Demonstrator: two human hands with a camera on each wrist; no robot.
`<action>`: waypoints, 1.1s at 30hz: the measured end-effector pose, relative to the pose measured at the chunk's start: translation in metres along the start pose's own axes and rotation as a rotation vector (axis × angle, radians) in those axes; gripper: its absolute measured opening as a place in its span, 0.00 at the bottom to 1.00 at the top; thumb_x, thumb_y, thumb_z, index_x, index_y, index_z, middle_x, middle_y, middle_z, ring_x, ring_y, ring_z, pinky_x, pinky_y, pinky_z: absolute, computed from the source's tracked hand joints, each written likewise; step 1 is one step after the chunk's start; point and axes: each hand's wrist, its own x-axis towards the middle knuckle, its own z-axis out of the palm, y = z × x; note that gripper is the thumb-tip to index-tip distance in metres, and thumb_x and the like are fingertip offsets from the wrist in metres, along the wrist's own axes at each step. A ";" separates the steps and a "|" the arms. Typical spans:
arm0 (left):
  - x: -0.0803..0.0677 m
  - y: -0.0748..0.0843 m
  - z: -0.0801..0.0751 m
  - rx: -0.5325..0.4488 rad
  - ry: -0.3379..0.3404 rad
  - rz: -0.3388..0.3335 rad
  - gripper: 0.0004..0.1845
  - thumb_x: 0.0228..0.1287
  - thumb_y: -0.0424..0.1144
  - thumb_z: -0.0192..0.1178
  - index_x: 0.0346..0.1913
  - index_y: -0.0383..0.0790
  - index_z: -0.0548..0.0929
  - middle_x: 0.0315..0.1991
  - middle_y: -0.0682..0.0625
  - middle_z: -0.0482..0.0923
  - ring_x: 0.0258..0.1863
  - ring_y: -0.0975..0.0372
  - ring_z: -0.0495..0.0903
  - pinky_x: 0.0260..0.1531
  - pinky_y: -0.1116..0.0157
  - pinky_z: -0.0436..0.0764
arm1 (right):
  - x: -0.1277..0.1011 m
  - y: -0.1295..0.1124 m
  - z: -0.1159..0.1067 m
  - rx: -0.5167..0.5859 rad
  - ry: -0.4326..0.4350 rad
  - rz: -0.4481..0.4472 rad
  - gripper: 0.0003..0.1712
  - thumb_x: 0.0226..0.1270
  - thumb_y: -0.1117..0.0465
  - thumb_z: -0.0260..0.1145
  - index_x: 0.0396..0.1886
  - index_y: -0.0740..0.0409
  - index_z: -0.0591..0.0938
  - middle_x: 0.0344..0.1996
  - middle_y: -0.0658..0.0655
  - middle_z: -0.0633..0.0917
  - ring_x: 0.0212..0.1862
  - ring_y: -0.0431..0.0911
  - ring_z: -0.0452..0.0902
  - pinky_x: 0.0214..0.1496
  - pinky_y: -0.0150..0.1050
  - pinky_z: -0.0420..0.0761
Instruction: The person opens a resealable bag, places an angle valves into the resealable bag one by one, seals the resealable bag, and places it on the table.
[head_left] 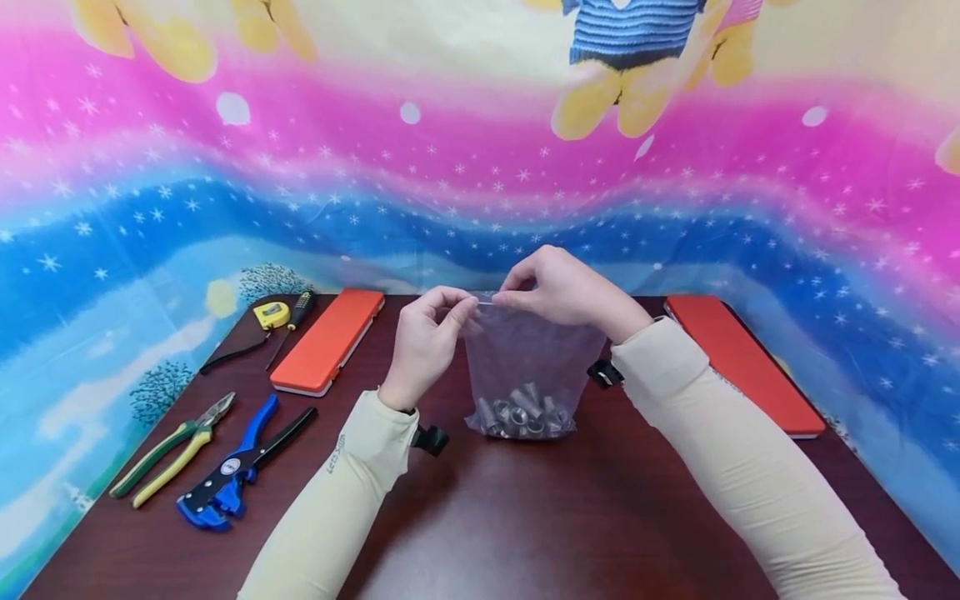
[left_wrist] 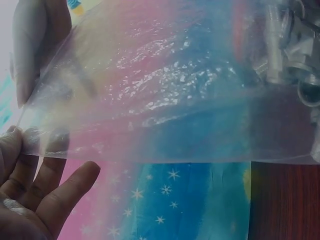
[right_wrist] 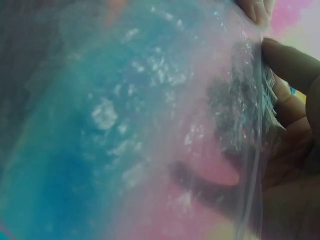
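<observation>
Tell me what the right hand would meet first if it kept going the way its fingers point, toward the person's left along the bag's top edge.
Most likely the left hand, which pinches the same top edge of the plastic bag close beside the right hand. Only a short stretch of bag rim separates their fingertips, though depth is unclear.

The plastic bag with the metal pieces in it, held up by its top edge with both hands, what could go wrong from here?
1. The metal pieces sit heavy at the bottom of the thin plastic bag; the film could stretch or tear.
2. The left hand and right hand pinch only the top edge; a slip could tip the bag and scatter the pieces across the table.
3. Loose pieces might roll off the table's edge.
</observation>
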 end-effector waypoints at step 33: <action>-0.001 0.010 -0.003 -0.062 -0.080 -0.074 0.05 0.68 0.26 0.61 0.38 0.23 0.82 0.29 0.32 0.83 0.29 0.41 0.84 0.34 0.55 0.85 | -0.028 0.014 -0.005 0.110 -0.017 0.163 0.09 0.65 0.50 0.71 0.35 0.48 0.90 0.22 0.52 0.84 0.18 0.46 0.68 0.24 0.42 0.71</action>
